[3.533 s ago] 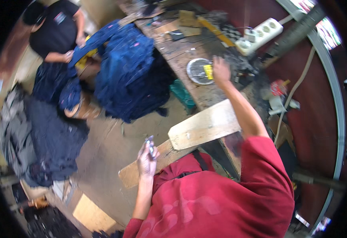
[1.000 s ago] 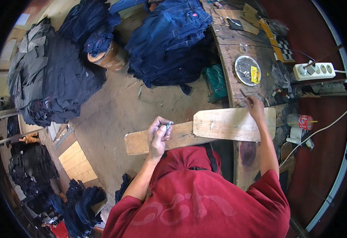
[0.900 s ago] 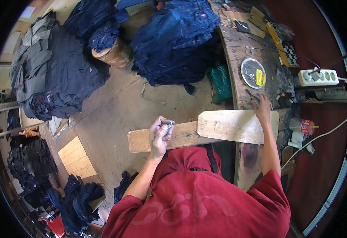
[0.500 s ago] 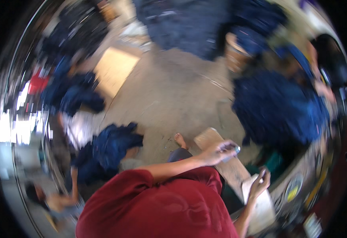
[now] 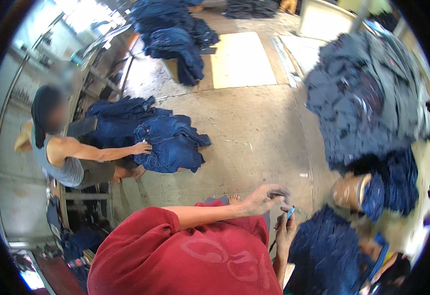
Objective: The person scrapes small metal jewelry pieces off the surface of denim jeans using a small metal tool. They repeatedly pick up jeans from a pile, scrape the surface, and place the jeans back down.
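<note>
My left hand (image 5: 265, 200) is held out in front of my red shirt, fingers curled together and a little blurred; what they hold, if anything, is hidden. Just below and to its right, my right hand (image 5: 285, 231) is raised with its fingers closed on a small blue object (image 5: 291, 212). That object is short and narrow, too small to tell its kind, and its tip points up toward my left fingers. The two hands are close together, with a slight gap between them. Neither hand touches any garment.
On the left, another person in a grey tank top (image 5: 70, 169) rests a hand on a dark blue denim pile (image 5: 170, 145). More denim (image 5: 323, 250) lies at the lower right, beside a brown drum (image 5: 349, 191). A large grey garment heap (image 5: 367, 93) stands far right; cardboard (image 5: 242, 61) covers the floor ahead.
My view has swung left, bringing the other person and nearby denim closer to the middle. My hands have come together. The small object seen at my left fingertips before is not visible there now.
</note>
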